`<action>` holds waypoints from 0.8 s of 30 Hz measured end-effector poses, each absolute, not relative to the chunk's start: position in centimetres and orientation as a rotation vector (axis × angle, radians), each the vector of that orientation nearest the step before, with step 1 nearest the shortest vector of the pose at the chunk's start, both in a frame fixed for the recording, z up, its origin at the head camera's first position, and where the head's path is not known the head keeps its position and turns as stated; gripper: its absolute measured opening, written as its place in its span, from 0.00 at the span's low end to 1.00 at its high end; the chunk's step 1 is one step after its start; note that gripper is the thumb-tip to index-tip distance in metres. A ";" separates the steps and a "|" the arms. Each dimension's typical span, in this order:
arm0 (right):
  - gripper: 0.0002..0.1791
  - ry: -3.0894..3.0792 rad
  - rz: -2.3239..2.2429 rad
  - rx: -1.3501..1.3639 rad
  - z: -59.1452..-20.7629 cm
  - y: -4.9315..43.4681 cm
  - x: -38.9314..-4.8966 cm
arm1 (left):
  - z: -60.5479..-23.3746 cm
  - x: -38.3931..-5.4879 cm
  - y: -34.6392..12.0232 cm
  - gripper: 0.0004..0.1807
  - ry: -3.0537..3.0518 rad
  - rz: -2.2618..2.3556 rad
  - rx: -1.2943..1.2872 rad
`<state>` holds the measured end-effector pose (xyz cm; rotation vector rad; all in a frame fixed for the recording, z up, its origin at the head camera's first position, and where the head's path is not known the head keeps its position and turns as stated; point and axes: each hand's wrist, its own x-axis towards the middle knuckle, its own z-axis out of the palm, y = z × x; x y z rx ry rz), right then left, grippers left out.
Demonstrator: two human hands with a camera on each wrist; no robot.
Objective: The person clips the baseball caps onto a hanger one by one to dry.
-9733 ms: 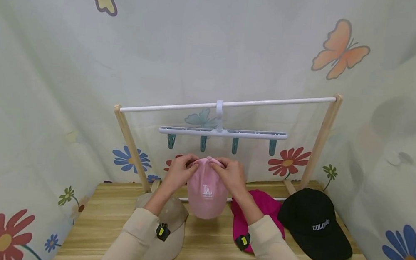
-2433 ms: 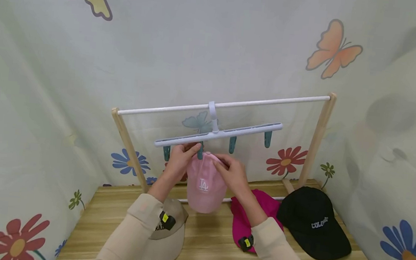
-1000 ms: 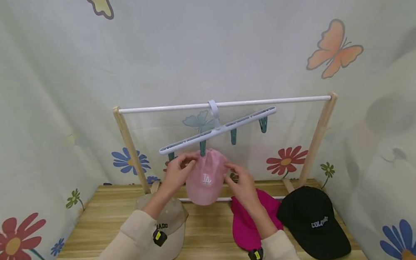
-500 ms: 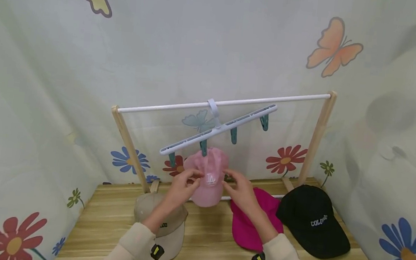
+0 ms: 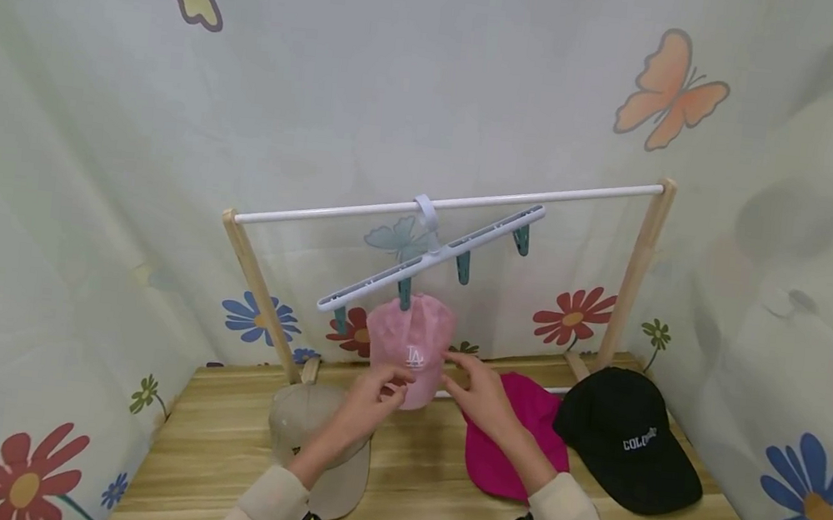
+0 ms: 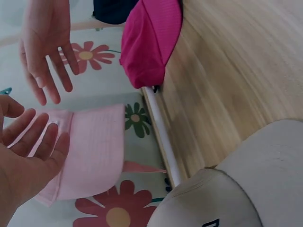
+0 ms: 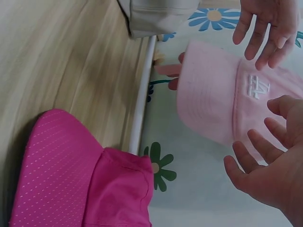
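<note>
Left hand (image 5: 373,394) and right hand (image 5: 482,392) have relaxed fingers and grip nothing; both hands are close to a pink cap (image 5: 392,339). It hangs brim-down at a teal clip (image 5: 404,294) on a hanger (image 5: 455,249) that dips leftward. Best, probably, to let the cap settle without tugging, and check that the clip bites enough fabric to resist slipping.

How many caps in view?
4: the pink cap hangs from a green clip; on the table, the beige cap is at left, the magenta cap right of center, the black cap far right. No others visible.
</note>
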<state>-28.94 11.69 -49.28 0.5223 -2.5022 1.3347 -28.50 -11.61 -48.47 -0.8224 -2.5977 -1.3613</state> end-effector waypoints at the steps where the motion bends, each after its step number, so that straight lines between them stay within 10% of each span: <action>1: 0.24 -2.507 1.328 0.520 -49.4 11.7 -28.9 | -48.7 -28.4 -11.6 0.13 -2.611 -1.365 -0.819; 24: 0.20 -2.501 1.256 0.523 -51.9 11.5 -28.2 | -53.3 -27.4 -11.0 0.09 -2.633 -1.346 -0.825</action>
